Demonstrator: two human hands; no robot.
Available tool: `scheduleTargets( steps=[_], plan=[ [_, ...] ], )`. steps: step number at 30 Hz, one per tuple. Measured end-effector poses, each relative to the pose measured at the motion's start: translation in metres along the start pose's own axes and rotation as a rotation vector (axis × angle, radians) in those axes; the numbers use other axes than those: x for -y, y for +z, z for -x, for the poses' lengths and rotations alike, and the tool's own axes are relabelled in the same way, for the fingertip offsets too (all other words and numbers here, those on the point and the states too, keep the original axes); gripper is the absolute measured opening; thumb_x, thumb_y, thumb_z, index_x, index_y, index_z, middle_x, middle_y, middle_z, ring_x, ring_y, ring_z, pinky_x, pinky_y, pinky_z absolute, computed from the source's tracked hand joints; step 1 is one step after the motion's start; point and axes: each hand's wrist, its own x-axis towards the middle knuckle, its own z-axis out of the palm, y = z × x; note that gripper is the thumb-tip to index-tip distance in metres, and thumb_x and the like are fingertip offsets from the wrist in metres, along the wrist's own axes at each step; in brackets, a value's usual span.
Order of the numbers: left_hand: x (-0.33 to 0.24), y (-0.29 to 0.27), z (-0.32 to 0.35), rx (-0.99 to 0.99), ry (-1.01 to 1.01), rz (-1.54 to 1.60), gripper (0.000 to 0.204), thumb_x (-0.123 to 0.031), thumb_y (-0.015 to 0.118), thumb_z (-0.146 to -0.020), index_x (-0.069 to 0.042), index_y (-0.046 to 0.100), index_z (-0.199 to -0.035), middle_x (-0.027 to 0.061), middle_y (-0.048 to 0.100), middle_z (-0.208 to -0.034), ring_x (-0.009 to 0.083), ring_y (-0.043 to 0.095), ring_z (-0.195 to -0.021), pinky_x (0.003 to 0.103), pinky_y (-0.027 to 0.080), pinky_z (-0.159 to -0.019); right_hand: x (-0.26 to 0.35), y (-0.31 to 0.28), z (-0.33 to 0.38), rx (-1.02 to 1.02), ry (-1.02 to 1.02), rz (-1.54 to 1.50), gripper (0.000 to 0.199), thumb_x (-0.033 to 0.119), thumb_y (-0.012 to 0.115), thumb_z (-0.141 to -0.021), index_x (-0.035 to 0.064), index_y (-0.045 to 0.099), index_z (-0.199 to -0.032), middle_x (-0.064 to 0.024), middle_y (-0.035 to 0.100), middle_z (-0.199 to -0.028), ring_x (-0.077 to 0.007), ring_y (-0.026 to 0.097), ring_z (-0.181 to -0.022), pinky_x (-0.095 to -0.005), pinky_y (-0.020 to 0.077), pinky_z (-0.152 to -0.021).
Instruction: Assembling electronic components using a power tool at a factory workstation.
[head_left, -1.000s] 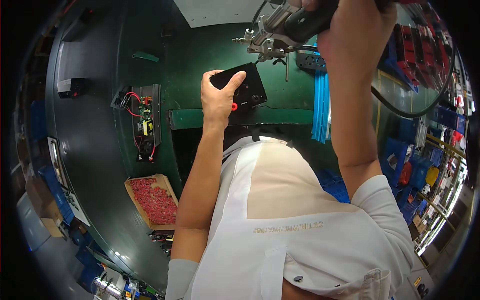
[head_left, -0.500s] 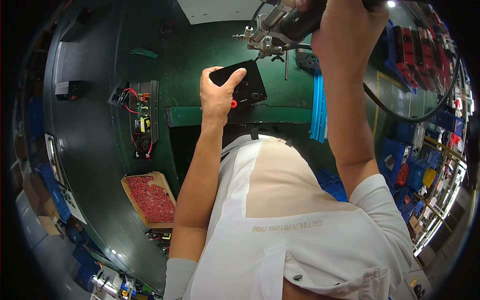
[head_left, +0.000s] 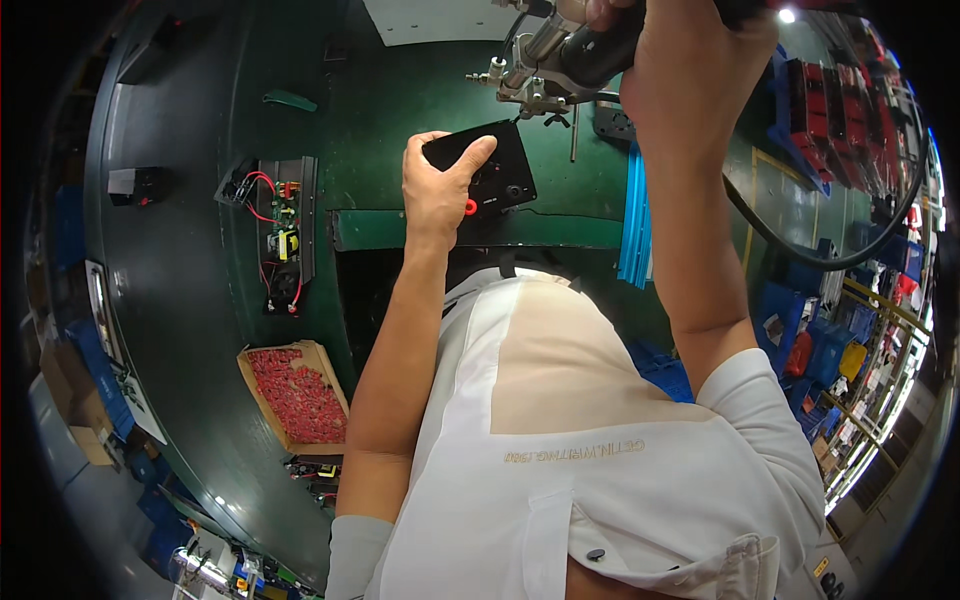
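Note:
My left hand point(head_left: 435, 190) grips a black, flat-faced case point(head_left: 508, 170), its thumb lying across the face. Red and black round terminals show near the case's lower edge. My right hand point(head_left: 690, 85) is raised at the top and wrapped around the dark body of a power screwdriver point(head_left: 600, 48). Its metal nose and clamp fittings point down toward the case's upper right corner, where the tip appears to meet it. The top of the right hand is cut off by the frame.
Left lie a circuit board assembly point(head_left: 283, 235) with red wires and a cardboard tray point(head_left: 262, 412) of small red parts. A bright blue extrusion point(head_left: 634, 215) and a black panel point(head_left: 612, 122) are on the right. A black hose point(head_left: 830, 263) loops beside my right arm.
Hardly anything differs. My left hand and the case shift very slightly to the right in the picture, and the screwdriver stays at the same corner.

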Motion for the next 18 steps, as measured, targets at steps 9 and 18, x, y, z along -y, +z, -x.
scheduleTargets(
  steps=[9,18],
  plan=[
    [0.0004,0.0005,-0.0009,-0.006,-0.004,-0.022,0.071,-0.044,0.091,-0.075,0.000,0.057,-0.120,0.0156,0.058,-0.123,0.0241,0.061,-0.109,0.036,0.052,-0.094,-0.0015,0.0003,-0.0009,0.004,0.028,0.023,0.008,0.002,0.064,-0.094,0.0037,0.060,-0.101,-0.0001,0.055,-0.063,-0.0091,0.052,-0.047,-0.0247,0.0442,-0.047],
    [0.0029,0.0008,-0.0045,0.001,0.007,-0.019,0.073,-0.045,0.091,-0.075,0.000,0.056,-0.122,0.0164,0.057,-0.124,0.0245,0.061,-0.110,0.036,0.051,-0.094,0.0039,0.0016,0.0001,0.008,0.067,-0.024,0.010,0.000,0.062,-0.094,0.0046,0.059,-0.103,0.0000,0.054,-0.063,-0.0086,0.051,-0.048,-0.0255,0.0439,-0.046]
  ],
)
